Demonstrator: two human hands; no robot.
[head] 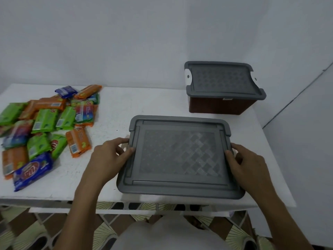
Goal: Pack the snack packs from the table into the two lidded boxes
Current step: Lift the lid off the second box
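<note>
White table (144,105) carries heaped snack packs (45,127) and two lidded boxes, both hands, left hand (110,156) and right hand (246,166), gripping the near box's lid (178,157) edges, far box (223,87) closed.

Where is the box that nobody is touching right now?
In the head view, the far box sits closed at the back right of the table, by the wall, beyond the near box gripped by the left hand and right hand.

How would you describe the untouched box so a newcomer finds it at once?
Take the white table, then its far right corner by the wall. The far box stands there, behind the near box. Only it shows brown walls and uncovered white latches.
</note>
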